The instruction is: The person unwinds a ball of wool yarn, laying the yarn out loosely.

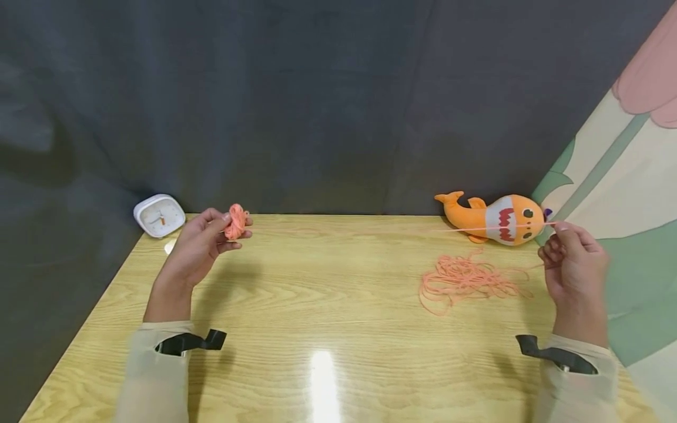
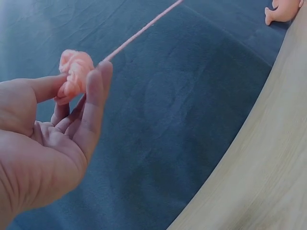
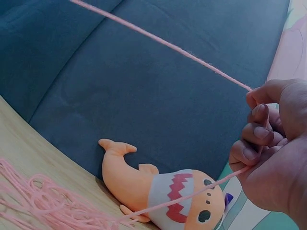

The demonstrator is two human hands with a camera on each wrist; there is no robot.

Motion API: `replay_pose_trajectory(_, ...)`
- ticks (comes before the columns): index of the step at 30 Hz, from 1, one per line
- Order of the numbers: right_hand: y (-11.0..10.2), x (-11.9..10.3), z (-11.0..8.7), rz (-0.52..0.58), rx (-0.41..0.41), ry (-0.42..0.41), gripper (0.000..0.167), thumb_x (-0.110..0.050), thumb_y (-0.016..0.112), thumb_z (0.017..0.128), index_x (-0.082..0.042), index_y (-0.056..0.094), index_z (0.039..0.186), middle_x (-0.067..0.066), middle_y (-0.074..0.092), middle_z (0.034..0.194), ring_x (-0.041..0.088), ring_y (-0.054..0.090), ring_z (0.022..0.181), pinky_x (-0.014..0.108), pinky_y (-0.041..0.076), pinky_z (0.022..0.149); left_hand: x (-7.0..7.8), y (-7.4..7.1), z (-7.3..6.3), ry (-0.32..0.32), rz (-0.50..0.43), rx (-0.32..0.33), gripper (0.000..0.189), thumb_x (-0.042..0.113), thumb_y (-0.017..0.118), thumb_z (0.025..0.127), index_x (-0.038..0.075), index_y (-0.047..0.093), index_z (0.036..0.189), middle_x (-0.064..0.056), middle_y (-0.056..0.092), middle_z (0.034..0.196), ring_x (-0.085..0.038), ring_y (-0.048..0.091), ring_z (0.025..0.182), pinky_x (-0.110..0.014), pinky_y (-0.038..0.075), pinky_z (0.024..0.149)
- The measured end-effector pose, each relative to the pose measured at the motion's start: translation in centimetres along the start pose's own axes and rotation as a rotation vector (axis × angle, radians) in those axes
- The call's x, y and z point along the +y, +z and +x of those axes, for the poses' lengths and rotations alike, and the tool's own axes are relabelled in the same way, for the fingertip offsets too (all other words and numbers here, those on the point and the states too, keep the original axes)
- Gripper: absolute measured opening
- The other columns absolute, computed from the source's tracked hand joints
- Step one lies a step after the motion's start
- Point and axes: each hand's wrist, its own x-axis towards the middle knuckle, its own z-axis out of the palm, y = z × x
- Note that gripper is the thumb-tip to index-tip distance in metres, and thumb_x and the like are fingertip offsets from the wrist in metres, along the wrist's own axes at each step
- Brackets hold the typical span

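Note:
Between thumb and fingers, my left hand pinches a small wound bundle of coral-pink yarn above the table's left side. From the bundle a single strand stretches taut across to my right hand, whose curled fingers grip it. In the right wrist view the yarn leaves that hand again at its lower side and runs down to a loose, tangled heap of yarn on the table. The left wrist view shows the bundle held at the fingertips, with the strand leading off up and right.
An orange shark plush toy lies at the back right, behind the loose yarn. At the back left stands a white clock. A dark cloth hangs behind the wooden table, and a patterned curtain borders the right.

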Motion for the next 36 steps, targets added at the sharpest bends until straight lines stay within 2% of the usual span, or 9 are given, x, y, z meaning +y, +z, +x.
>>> replay_pose_trajectory(6, -0.27, -0.17, 0.03, -0.021, 0.020, 0.018, 0.011, -0.004, 0.068, 0.098, 0.005, 0.074, 0.101, 0.007, 0.060, 0.071, 0.020, 0.038, 0.060, 0.028, 0.040, 0.054, -0.26, 0.58, 0.23, -0.033, 0.049, 0.067, 0.014, 0.011, 0.060, 0.105, 0.010, 0.055, 0.091, 0.004, 0.073, 0.096, -0.007, 0.073, 0.087, -0.021, 0.062, 0.076)
replay_pose_trajectory(10, -0.44, -0.29, 0.17, -0.012, 0.024, 0.023, 0.011, -0.004, 0.067, 0.099, 0.005, 0.074, 0.100, 0.008, 0.061, 0.072, 0.020, 0.039, 0.059, 0.028, 0.041, 0.054, -0.34, 0.61, 0.40, -0.063, 0.058, 0.101, 0.006, 0.008, 0.062, 0.103, 0.011, 0.059, 0.099, 0.005, 0.069, 0.094, -0.005, 0.068, 0.085, -0.020, 0.061, 0.079)
replay_pose_trajectory(14, -0.70, -0.55, 0.19, -0.003, 0.023, 0.024, 0.011, -0.003, 0.066, 0.099, 0.005, 0.074, 0.100, 0.008, 0.063, 0.072, 0.020, 0.040, 0.058, 0.027, 0.044, 0.053, -0.54, 0.52, 0.48, -0.084, 0.085, 0.074, 0.011, 0.007, 0.061, 0.103, 0.014, 0.066, 0.110, 0.008, 0.073, 0.099, -0.004, 0.069, 0.091, -0.018, 0.059, 0.083)
replay_pose_trajectory(19, -0.95, -0.75, 0.05, 0.011, 0.029, 0.049, 0.011, -0.003, 0.067, 0.099, 0.005, 0.074, 0.101, 0.009, 0.065, 0.074, 0.020, 0.044, 0.057, 0.027, 0.047, 0.053, -0.85, 0.51, 0.52, -0.108, 0.163, 0.009, 0.020, 0.009, 0.064, 0.102, 0.021, 0.080, 0.106, 0.010, 0.077, 0.109, -0.004, 0.072, 0.098, -0.016, 0.057, 0.088)
replay_pose_trajectory(24, -0.99, -0.57, -0.13, 0.001, 0.039, 0.052, 0.014, -0.006, 0.070, 0.097, 0.004, 0.074, 0.105, 0.008, 0.064, 0.075, 0.019, 0.045, 0.059, 0.026, 0.049, 0.054, -0.94, 0.59, 0.46, -0.100, 0.209, -0.044, 0.021, 0.010, 0.064, 0.102, 0.022, 0.081, 0.104, 0.010, 0.077, 0.114, -0.005, 0.072, 0.100, -0.019, 0.058, 0.089)
replay_pose_trajectory(27, -0.94, -0.35, -0.11, 0.010, 0.028, 0.044, 0.014, -0.006, 0.070, 0.097, 0.005, 0.073, 0.106, 0.009, 0.063, 0.074, 0.020, 0.044, 0.059, 0.026, 0.048, 0.054, -0.97, 0.49, 0.44, -0.091, 0.194, -0.052, 0.018, 0.011, 0.061, 0.105, 0.017, 0.077, 0.106, 0.007, 0.077, 0.109, -0.006, 0.073, 0.098, -0.023, 0.061, 0.087)
replay_pose_trajectory(32, -0.84, -0.03, 0.06, 0.036, 0.013, 0.033, 0.012, -0.002, 0.066, 0.099, 0.007, 0.073, 0.102, 0.010, 0.061, 0.071, 0.020, 0.040, 0.057, 0.028, 0.042, 0.052, -0.87, 0.26, 0.34, -0.072, 0.117, -0.045, 0.010, 0.015, 0.056, 0.107, 0.012, 0.066, 0.108, 0.003, 0.075, 0.104, -0.011, 0.076, 0.097, -0.025, 0.062, 0.086)
replay_pose_trajectory(36, -0.84, 0.02, 0.14, 0.033, 0.028, 0.038, 0.011, -0.003, 0.067, 0.098, 0.006, 0.073, 0.102, 0.009, 0.059, 0.068, 0.021, 0.038, 0.058, 0.028, 0.041, 0.052, -0.69, 0.02, 0.23, -0.026, 0.061, 0.011, 0.008, 0.011, 0.058, 0.106, 0.011, 0.064, 0.101, 0.004, 0.076, 0.102, -0.010, 0.076, 0.095, -0.025, 0.062, 0.086)
